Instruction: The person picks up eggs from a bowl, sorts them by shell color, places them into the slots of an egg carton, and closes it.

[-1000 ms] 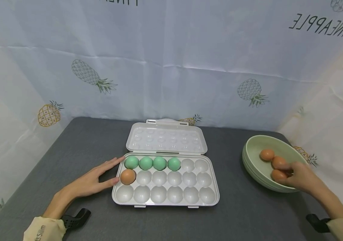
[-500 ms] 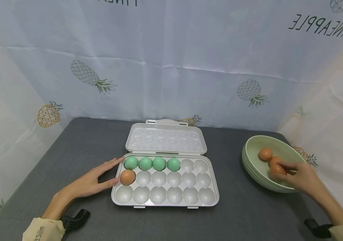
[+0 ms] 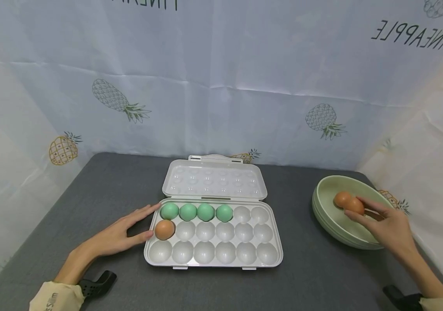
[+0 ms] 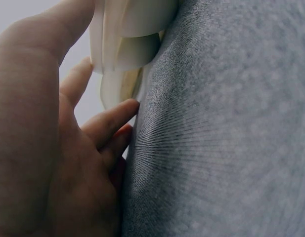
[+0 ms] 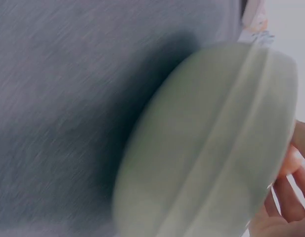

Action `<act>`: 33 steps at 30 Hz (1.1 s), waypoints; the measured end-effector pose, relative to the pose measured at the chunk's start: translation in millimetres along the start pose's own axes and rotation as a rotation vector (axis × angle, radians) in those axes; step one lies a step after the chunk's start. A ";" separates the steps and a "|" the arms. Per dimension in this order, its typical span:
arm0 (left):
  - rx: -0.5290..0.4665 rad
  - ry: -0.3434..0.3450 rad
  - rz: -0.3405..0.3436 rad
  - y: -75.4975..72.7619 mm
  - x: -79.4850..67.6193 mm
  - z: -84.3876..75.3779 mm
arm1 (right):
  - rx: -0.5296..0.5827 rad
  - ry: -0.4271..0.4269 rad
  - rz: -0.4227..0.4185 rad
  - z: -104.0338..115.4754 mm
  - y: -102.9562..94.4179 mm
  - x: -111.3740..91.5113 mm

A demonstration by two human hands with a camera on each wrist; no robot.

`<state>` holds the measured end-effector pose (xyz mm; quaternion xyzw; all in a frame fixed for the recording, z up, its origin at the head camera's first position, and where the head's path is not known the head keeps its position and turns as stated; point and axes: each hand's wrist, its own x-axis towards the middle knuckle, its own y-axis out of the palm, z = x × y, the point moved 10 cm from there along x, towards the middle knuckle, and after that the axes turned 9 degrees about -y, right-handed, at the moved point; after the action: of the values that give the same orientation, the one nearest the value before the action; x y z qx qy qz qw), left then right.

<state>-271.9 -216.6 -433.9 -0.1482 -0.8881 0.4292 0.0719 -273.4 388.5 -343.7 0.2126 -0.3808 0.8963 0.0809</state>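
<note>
In the head view my right hand (image 3: 392,226) pinches a brown egg (image 3: 354,206) between thumb and fingers over the pale green bowl (image 3: 328,224). Another brown egg (image 3: 341,198) shows beside it in the bowl. The right wrist view has the bowl's outer side (image 5: 206,143) covering most of that egg (image 5: 289,162). My left hand (image 3: 114,235) lies with extended fingers at the left edge of a white egg box (image 3: 225,252), fingertips touching it. Several green eggs (image 3: 205,212) fill part of its back row, and one brown egg (image 3: 164,229) sits in the middle row's left cell.
The egg box's hinged lid (image 3: 215,179) lies back behind it. The bowl seems stacked with another and stands at the right of the dark grey table (image 3: 295,285). A pineapple-print curtain (image 3: 221,86) bounds the back and sides.
My right hand has closed on a brown egg and raised it slightly up and left in the bowl. One brown egg seen earlier is out of sight now. My left hand has stayed put.
</note>
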 end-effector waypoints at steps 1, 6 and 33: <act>-0.003 0.002 -0.001 -0.1 -0.2 -0.2 | 0.014 -0.012 -0.021 4.4 0.0 0.8; -0.010 0.002 -0.002 0.0 -0.9 -0.2 | 0.093 -0.053 -0.117 24.2 5.8 3.3; 0.007 -0.016 0.002 0.6 0.2 3.4 | 0.395 -0.099 -0.115 102.8 102.0 18.1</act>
<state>-272.8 -218.7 -436.5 -0.1453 -0.8869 0.4336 0.0652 -288.1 243.4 -338.1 0.2896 -0.1887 0.9358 0.0697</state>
